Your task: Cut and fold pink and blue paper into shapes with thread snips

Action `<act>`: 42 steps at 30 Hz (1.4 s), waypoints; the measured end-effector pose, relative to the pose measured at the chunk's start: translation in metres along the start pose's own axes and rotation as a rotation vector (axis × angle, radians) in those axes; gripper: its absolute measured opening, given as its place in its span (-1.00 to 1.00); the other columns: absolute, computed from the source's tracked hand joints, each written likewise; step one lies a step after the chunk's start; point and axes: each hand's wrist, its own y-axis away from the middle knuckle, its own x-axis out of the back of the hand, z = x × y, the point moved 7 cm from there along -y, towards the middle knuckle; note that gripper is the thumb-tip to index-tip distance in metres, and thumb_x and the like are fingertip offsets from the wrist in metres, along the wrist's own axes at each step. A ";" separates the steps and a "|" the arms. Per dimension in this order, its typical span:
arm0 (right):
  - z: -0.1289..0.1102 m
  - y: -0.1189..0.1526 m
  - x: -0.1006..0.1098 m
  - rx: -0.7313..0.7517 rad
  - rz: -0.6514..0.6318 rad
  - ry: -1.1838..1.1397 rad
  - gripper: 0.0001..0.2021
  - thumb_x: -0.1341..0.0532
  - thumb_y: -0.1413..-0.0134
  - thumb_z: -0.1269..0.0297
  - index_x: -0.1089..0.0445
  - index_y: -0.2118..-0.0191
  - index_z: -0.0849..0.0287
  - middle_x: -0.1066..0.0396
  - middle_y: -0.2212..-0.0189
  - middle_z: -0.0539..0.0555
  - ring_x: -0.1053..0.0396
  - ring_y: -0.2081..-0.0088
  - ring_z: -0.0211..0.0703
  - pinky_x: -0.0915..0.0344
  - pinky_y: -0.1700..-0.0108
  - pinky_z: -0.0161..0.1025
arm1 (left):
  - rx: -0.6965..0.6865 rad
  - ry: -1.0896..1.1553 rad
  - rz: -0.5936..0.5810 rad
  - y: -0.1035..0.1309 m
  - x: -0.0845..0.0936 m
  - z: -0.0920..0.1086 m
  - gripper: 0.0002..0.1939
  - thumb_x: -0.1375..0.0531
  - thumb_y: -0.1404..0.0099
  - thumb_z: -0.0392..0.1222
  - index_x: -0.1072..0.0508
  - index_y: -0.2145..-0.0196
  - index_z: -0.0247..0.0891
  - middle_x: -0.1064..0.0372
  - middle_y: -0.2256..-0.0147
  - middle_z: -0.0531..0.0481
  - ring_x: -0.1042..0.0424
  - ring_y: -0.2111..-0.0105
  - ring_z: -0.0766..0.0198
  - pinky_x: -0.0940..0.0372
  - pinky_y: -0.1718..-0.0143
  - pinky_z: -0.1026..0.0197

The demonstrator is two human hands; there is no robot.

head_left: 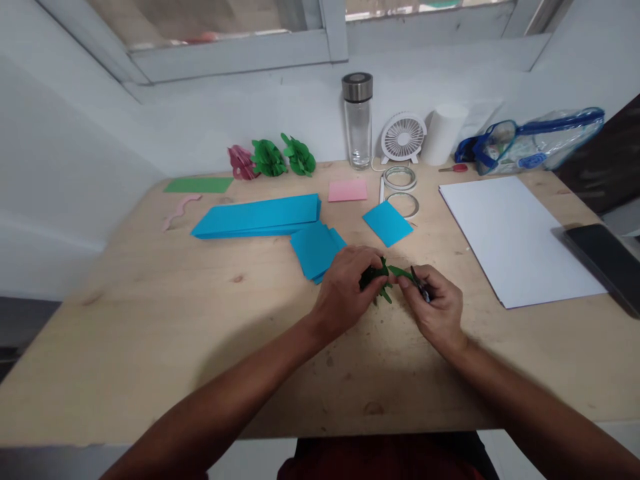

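Paper [386, 293] pinched by left hand [347, 285], dark tool [423, 289] gripped by right hand [443, 310], tabletop [150, 333] broad to left edge [70, 305]

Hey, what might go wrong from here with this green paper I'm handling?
The green paper pinched in your left hand might crease or tear under pressure. The dark tool in your right hand is near your left fingertips, so a slip could nick them if it's sharp. Your left hand might also nudge the blue squares beside it.
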 end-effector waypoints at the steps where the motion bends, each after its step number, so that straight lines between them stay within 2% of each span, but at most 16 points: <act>1: 0.000 0.000 0.000 -0.002 0.005 -0.002 -0.95 -0.25 -0.03 0.29 -0.44 0.36 0.12 -0.44 0.49 -0.02 -0.29 0.51 -0.28 -0.21 0.50 -0.34 | 0.004 -0.001 0.002 0.000 0.000 -0.001 -0.90 -0.19 -0.23 -0.25 -0.29 0.33 -0.18 -0.42 0.19 -0.03 -0.39 0.15 0.20 -0.28 0.11 0.07; 10: 0.000 0.000 0.000 0.017 -0.001 -0.030 -0.95 -0.23 -0.06 0.33 -0.44 0.32 0.09 -0.41 0.49 -0.05 -0.28 0.50 -0.30 -0.21 0.48 -0.35 | 0.001 0.020 -0.005 0.001 -0.002 -0.002 -0.89 -0.20 -0.23 -0.26 -0.28 0.32 -0.19 -0.42 0.19 -0.03 -0.39 0.14 0.21 -0.28 0.11 0.09; 25: -0.007 -0.001 0.002 0.057 0.009 -0.022 -0.89 -0.22 -0.09 0.38 -0.45 0.24 0.09 -0.49 0.36 -0.01 -0.40 0.36 -0.25 -0.30 0.35 -0.33 | 0.000 0.074 -0.014 0.000 0.000 0.000 -0.87 -0.21 -0.21 -0.30 -0.28 0.33 -0.19 -0.42 0.18 -0.03 -0.39 0.11 0.20 -0.29 0.10 0.08; 32: -0.014 0.002 0.001 0.125 -0.056 0.074 -0.84 -0.21 -0.07 0.42 -0.45 0.22 0.08 -0.50 0.34 -0.03 -0.41 0.35 -0.27 -0.31 0.34 -0.37 | -0.015 0.085 0.009 0.000 -0.001 -0.002 -0.87 -0.21 -0.20 -0.31 -0.28 0.33 -0.19 -0.42 0.18 -0.02 -0.39 0.12 0.20 -0.29 0.10 0.10; 42: -0.009 0.001 0.000 0.113 -0.059 0.128 -0.81 -0.20 -0.06 0.43 -0.45 0.20 0.07 -0.49 0.38 -0.05 -0.37 0.44 -0.30 -0.26 0.42 -0.38 | -0.045 0.111 0.010 0.001 0.001 0.002 -0.88 -0.19 -0.22 -0.32 -0.28 0.32 -0.19 -0.42 0.17 -0.03 -0.40 0.11 0.21 -0.30 0.10 0.11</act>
